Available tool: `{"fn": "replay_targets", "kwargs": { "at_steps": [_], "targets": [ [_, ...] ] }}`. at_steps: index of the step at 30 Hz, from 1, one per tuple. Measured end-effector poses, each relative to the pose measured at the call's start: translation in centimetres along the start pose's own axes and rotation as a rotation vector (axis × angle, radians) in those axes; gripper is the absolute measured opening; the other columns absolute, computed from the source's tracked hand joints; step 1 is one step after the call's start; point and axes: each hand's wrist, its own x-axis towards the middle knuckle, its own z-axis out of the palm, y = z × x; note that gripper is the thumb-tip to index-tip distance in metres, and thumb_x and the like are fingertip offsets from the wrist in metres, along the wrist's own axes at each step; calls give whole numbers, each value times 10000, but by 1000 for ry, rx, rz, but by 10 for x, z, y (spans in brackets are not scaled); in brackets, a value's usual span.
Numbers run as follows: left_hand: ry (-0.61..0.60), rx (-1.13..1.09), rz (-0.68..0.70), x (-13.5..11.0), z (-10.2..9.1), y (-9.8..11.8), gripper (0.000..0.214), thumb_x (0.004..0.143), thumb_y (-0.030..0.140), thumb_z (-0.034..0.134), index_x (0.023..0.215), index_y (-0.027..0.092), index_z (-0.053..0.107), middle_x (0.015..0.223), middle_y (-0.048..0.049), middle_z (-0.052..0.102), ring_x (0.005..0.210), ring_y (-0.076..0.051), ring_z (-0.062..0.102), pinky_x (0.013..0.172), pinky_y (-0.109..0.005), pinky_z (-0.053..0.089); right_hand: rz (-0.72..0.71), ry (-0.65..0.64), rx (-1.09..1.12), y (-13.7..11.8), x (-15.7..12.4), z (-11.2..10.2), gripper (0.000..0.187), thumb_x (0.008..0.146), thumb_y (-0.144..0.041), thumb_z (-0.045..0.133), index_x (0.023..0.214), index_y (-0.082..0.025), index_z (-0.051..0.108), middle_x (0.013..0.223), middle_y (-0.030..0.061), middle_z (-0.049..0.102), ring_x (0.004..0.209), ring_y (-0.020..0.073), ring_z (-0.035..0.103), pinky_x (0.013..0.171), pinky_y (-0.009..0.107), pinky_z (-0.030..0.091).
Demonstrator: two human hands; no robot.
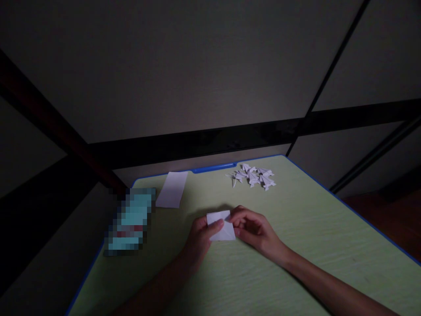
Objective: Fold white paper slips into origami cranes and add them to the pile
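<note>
A small white folded paper (216, 233) with crease lines is held just above the green table. My left hand (200, 237) grips it from the left, thumb lying flat across its face and the other fingers underneath. At its right edge is my right hand (258, 230), with curled fingers; the index fingertip touches the upper right corner and the thumb rests by the lower right side. What the fingers behind the paper do is hidden.
Several small folded white paper figures (252, 176) lie in a cluster at the back right of the table (296, 219). A flat white paper strip (173, 189) is at the back left, near a pixelated phone-like device (131, 221). A blue handle (213, 168) lines the far edge, before a cabinet wall.
</note>
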Motion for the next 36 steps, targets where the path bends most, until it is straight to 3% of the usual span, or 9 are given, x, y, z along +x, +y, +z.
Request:
{"fn": "replay_targets", "kwargs": {
  "at_steps": [3, 6, 11, 18, 26, 36],
  "targets": [
    [-15, 35, -6, 1, -1, -2, 236, 555, 302, 669, 666, 98, 623, 542, -5, 562, 509, -116, 473, 514, -227, 316, -51, -19, -123, -1, -2, -1, 50, 712, -196, 565, 750, -177, 592, 856, 37, 452, 622, 96, 441, 532, 228, 358],
    [-32, 64, 2, 1, -2, -3, 240, 566, 309, 662, 667, 96, 616, 569, -8, 570, 516, -114, 471, 508, -224, 314, -63, -26, -213, -2, -3, -1, 104, 686, -119, 564, 759, -182, 601, 877, 35, 448, 587, 81, 438, 512, 220, 363],
    [-28, 129, 35, 1, -2, -3, 239, 572, 316, 648, 662, 97, 617, 572, -9, 567, 515, -108, 459, 495, -216, 311, -73, 4, -246, -1, -2, -2, 52, 682, -176, 611, 721, -193, 640, 848, 36, 484, 644, 112, 480, 546, 245, 400],
    [75, 179, 94, 2, -1, -5, 232, 570, 329, 626, 612, 101, 610, 519, 2, 535, 494, -104, 431, 473, -212, 302, -21, 135, -190, 1, 3, 0, 139, 703, -293, 600, 632, -177, 629, 745, 35, 528, 668, 135, 494, 560, 251, 390],
    [52, 225, 53, -4, 4, -1, 199, 565, 301, 612, 512, 114, 569, 450, 23, 476, 449, -87, 380, 448, -211, 267, 173, 267, -60, 4, 1, 7, 230, 686, -347, 598, 633, -130, 548, 546, -24, 489, 494, 77, 413, 463, 205, 319],
    [12, 304, -6, -4, 2, -1, 222, 557, 309, 606, 467, 124, 523, 426, 25, 464, 419, -76, 366, 418, -205, 240, 203, 375, -39, 2, 0, 9, 267, 622, -348, 636, 549, -131, 499, 468, -50, 451, 426, 52, 356, 407, 186, 279]
  ]
}}
